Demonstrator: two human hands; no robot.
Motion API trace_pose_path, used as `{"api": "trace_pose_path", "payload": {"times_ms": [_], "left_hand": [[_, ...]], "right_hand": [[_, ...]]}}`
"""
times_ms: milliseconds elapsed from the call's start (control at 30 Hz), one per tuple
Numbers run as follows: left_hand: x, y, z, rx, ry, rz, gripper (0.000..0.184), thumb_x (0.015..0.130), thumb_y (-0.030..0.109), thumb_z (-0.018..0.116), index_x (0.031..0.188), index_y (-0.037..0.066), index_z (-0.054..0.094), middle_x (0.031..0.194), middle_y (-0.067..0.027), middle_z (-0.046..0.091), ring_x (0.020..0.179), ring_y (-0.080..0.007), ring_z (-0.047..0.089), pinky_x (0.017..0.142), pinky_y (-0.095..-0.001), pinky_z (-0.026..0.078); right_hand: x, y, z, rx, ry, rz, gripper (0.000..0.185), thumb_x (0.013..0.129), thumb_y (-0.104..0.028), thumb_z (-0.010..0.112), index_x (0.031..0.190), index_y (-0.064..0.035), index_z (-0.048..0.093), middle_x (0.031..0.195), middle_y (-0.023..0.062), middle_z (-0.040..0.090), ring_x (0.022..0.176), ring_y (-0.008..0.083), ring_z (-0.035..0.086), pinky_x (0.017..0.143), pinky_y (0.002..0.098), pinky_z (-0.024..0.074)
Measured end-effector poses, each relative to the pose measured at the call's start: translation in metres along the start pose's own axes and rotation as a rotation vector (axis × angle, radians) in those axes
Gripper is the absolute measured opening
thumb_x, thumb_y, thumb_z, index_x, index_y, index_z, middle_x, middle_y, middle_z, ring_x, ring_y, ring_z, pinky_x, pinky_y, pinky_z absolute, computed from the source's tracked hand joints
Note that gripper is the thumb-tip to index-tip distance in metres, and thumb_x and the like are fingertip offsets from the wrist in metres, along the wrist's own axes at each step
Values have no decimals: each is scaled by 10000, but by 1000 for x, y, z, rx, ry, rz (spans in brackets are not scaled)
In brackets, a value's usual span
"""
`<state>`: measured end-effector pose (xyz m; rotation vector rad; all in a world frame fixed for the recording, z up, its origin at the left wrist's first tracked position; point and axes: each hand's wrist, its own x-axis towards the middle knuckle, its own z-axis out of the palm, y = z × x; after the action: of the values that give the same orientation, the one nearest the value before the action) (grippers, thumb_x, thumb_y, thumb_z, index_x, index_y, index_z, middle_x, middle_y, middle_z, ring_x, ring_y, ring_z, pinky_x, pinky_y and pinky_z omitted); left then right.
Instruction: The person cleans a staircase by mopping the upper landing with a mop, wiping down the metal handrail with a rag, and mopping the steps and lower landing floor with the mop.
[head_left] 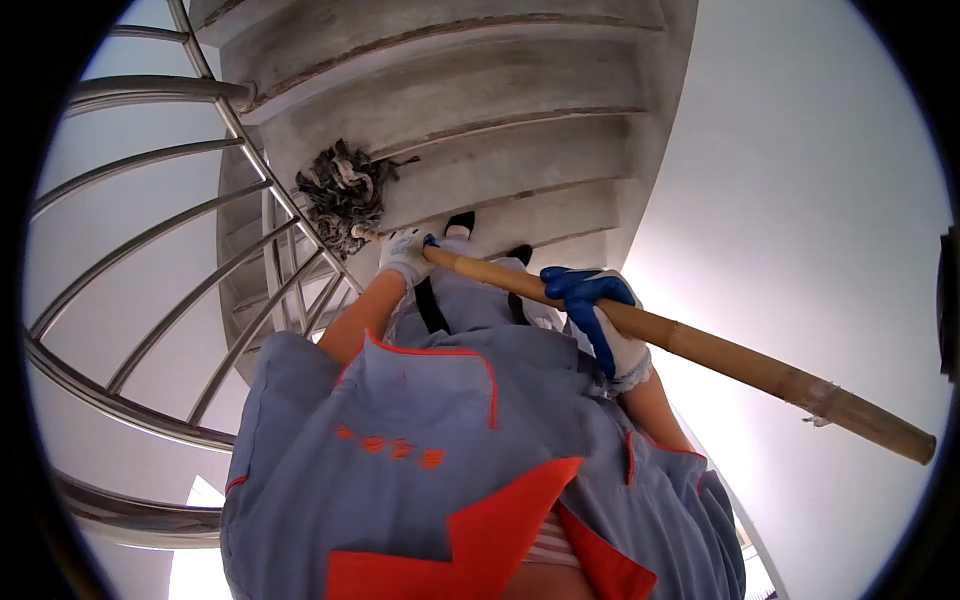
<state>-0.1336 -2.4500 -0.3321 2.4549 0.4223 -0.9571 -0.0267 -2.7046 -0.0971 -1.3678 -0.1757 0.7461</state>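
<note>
A mop with a bamboo handle (pixel 730 358) crosses in front of my body, its pole rising from the stairs at the left to the right side of the view. The mop head (pixel 345 190), a bundle of grey, black and beige cloth strips, rests on a stair tread close to the railing. My left hand (pixel 405 252), in a white and blue glove, is closed around the handle's lower end just above the strips. Farther up the pole, my right hand (pixel 605 318) grips it in a matching glove, blue fingers wrapped over the bamboo.
Curved concrete stairs (pixel 500 85) with worn edges spread around my dark shoes (pixel 460 222). A metal railing (pixel 255 158) with several bars runs along the left. On the right stands a smooth white wall (pixel 790 170), with the pole's end in front of it.
</note>
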Motion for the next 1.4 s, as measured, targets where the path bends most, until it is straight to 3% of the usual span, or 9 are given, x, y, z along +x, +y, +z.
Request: {"api": "trace_pose_path", "payload": {"times_ms": [233, 400, 467, 700, 833, 1000, 1233, 1300, 1400], "left_hand": [[11, 10, 22, -41, -4, 15, 437, 685, 366, 687, 1044, 127, 617, 1081, -152, 620, 1072, -349, 551, 942, -424, 413], [10, 4, 36, -50, -20, -2, 489, 668, 345, 708, 1084, 115, 594, 1129, -150, 598, 1103, -346, 530, 959, -415, 409], [12, 4, 37, -36, 11, -49, 467, 668, 327, 711, 1067, 109, 604, 1143, -145, 590, 1117, -340, 520, 954, -406, 416], [38, -19, 101, -307, 408, -84, 249, 702, 262, 687, 879, 95, 634, 998, -111, 631, 1038, -326, 542, 904, -414, 422], [37, -11, 125, -311, 446, -3, 200, 655, 153, 712, 839, 110, 645, 915, -103, 628, 951, -321, 559, 856, -393, 455], [42, 57, 150, -351, 673, -9, 125, 641, 127, 704, 728, 108, 617, 870, -85, 627, 925, -319, 560, 836, -390, 452], [110, 225, 175, -370, 926, 339, 216, 615, 114, 708, 810, 119, 617, 869, -85, 615, 919, -319, 550, 851, -413, 437], [136, 286, 173, -534, 1037, 491, 230, 597, 112, 706, 804, 122, 609, 900, -94, 606, 912, -329, 545, 847, -405, 440], [187, 348, 182, -480, 839, 665, 224, 606, 158, 715, 804, 143, 612, 940, -61, 613, 1000, -321, 523, 900, -403, 421]], "right_hand": [[-9, 8, -31, -70, -25, 21, 125, 888, 34, 518, 998, -4, 565, 1054, 181, 627, 1159, 335, 559, 1037, 466, 403], [-21, 19, -34, -3, 30, 24, 257, 830, -112, 619, 1044, 24, 572, 1098, 218, 616, 1202, 380, 520, 1065, 507, 355], [-16, 26, -38, -14, -5, -8, 211, 837, -78, 596, 1025, 16, 579, 1093, 213, 622, 1200, 379, 523, 1061, 502, 362], [-2, 55, -53, -44, -25, -63, 90, 886, -3, 508, 933, -16, 584, 1055, 192, 644, 1187, 374, 539, 1040, 485, 389], [-29, 71, -62, 86, 52, -63, 136, 926, -145, 541, 852, -31, 548, 921, 162, 647, 1027, 353, 613, 1034, 534, 379], [-56, 71, -117, 61, 1, -206, 191, 928, -187, 541, 817, -32, 531, 771, 142, 601, 909, 343, 629, 1015, 599, 361], [-147, 11, -198, -117, 193, -415, 136, 883, -134, 562, 800, -26, 574, 718, 163, 632, 831, 355, 659, 988, 585, 399], [-162, 10, -215, -152, 257, -505, 154, 888, -148, 562, 783, -35, 569, 707, 163, 633, 820, 346, 663, 987, 590, 400], [-182, 28, -231, -277, 401, -545, 240, 908, -225, 570, 747, -56, 516, 697, 139, 600, 816, 340, 639, 1001, 604, 372]]}}
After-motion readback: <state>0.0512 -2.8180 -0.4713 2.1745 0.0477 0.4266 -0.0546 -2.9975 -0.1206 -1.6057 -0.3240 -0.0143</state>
